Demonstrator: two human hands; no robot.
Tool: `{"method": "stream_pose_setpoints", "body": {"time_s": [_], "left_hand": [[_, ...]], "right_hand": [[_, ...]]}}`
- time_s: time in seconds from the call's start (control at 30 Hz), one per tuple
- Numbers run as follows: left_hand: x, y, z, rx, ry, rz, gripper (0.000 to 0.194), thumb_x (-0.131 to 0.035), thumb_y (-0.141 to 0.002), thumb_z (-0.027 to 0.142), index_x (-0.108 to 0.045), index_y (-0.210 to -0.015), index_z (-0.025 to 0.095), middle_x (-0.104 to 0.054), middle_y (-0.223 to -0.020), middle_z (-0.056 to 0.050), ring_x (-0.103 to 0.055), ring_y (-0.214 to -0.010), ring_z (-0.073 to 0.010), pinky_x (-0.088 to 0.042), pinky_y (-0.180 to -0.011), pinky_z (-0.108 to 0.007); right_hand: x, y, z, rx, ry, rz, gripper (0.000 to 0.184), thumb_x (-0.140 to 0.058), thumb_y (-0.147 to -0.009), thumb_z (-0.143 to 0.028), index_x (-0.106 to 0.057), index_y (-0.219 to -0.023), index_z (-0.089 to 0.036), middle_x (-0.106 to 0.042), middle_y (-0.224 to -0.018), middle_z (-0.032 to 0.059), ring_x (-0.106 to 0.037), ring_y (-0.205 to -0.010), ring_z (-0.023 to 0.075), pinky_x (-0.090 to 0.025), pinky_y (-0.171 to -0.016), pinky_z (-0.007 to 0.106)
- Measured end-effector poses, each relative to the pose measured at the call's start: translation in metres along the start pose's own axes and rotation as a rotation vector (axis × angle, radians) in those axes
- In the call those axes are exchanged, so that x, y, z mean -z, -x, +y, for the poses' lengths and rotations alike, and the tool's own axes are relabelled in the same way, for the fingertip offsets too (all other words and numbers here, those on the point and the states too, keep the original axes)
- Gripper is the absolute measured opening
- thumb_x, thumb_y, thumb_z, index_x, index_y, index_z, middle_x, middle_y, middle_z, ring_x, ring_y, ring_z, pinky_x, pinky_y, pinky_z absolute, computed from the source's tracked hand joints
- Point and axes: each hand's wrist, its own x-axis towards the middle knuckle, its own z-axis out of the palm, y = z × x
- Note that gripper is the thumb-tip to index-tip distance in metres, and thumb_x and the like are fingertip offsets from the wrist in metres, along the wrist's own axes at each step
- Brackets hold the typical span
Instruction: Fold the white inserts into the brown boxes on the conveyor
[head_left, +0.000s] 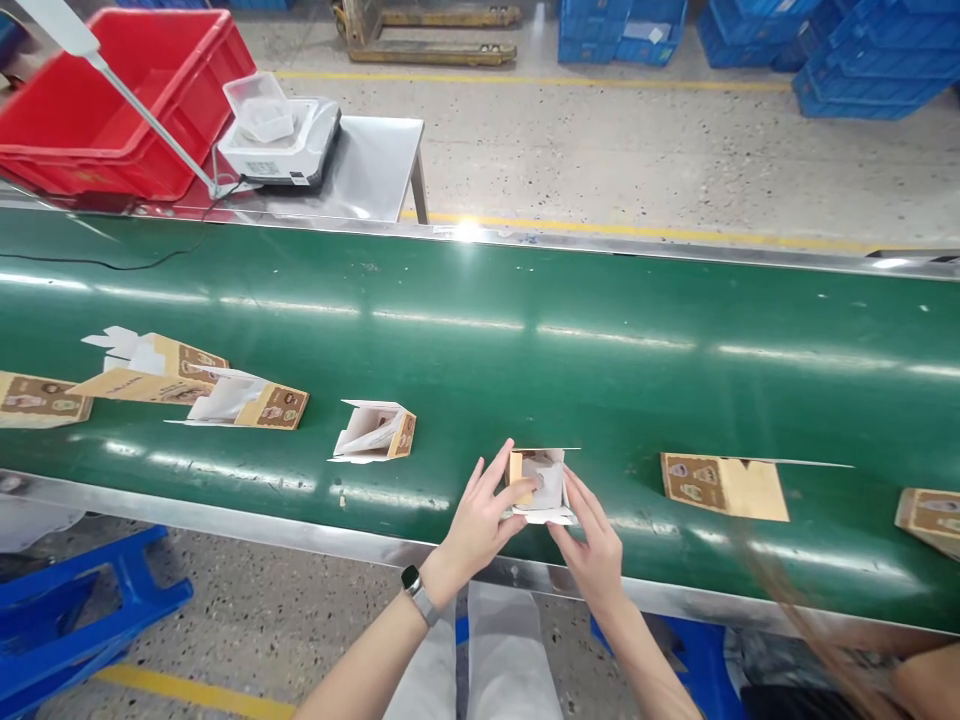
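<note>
Carton point(516, 467) between left fingers point(517, 492) and right fingers point(589, 500), both sets gripping its sides; one left finger over opening point(552, 476).

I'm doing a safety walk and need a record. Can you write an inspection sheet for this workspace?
Surface: green belt, with bright reflections.
Job's things: open carton between the hands; other cartons along the belt on both sides.
Clutter: small pale specks on the belt.
Hands: left hand touches the open carton, a finger at its opening; right hand is against its right side.
Cables: black cable on the belt at left, near its far edge.
Surroundings: red bin and white device beyond the belt; blue crates and yellow forks farther off.
</note>
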Motion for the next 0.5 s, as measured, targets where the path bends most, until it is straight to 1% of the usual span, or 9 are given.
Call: {"method": "stream_pose_setpoints", "body": {"time_s": [0.13,0.23,0.3,0.4,0.5], "left_hand": [[-0.001,-0.007,0.007,-0.032,-0.025,-0.048,0.035,-0.053,-0.098,0.022,-0.059,-0.133,0.023,-0.018,-0.170,-0.016,-0.029,-0.155,-0.0288,-0.033,-0.122,-0.058],[-0.003,-0.011,0.011,-0.052,-0.025,-0.061,0.042,-0.054,-0.099,0.024,-0.054,-0.140,0.027,-0.016,-0.170,-0.014,-0.027,-0.156,-0.0289,-0.034,-0.121,-0.058],[-0.005,-0.013,0.013,-0.072,-0.034,-0.066,0.048,-0.055,-0.099,0.027,-0.048,-0.146,0.032,-0.013,-0.171,-0.013,-0.026,-0.156,-0.0303,-0.034,-0.120,-0.060],[-0.008,-0.017,0.015,-0.096,-0.045,-0.079,0.055,-0.058,-0.097,0.034,-0.042,-0.151,0.035,-0.009,-0.172,-0.012,-0.023,-0.156,-0.0352,-0.033,-0.119,-0.064],[-0.009,-0.025,0.016,-0.143,-0.007,-0.084,0.060,-0.063,-0.093,0.041,-0.044,-0.150,0.035,-0.008,-0.172,-0.012,-0.017,-0.157,-0.0392,-0.033,-0.118,-0.066]], "right_hand": [[0.008,0.001,0.005,-0.016,0.051,0.005,0.062,-0.055,-0.098,-0.019,-0.036,-0.156,-0.033,-0.061,-0.143,0.0099,-0.065,-0.126,0.0261,-0.059,-0.102,0.043],[0.013,0.009,0.010,-0.084,0.037,-0.009,0.061,-0.057,-0.098,-0.027,-0.035,-0.155,-0.030,-0.066,-0.137,0.0106,-0.068,-0.120,0.0269,-0.061,-0.096,0.042],[0.014,0.016,0.013,-0.129,0.031,0.011,0.065,-0.060,-0.097,-0.034,-0.033,-0.156,-0.027,-0.067,-0.135,0.0125,-0.070,-0.117,0.0280,-0.062,-0.091,0.042],[0.017,0.022,0.015,-0.121,0.031,0.021,0.071,-0.063,-0.095,-0.036,-0.030,-0.157,-0.025,-0.060,-0.143,0.0164,-0.064,-0.126,0.0309,-0.060,-0.096,0.046],[0.025,0.015,0.017,-0.068,-0.006,0.021,0.066,-0.063,-0.094,-0.031,-0.035,-0.155,-0.027,-0.051,-0.151,0.0166,-0.056,-0.136,0.0318,-0.056,-0.101,0.052]]}}
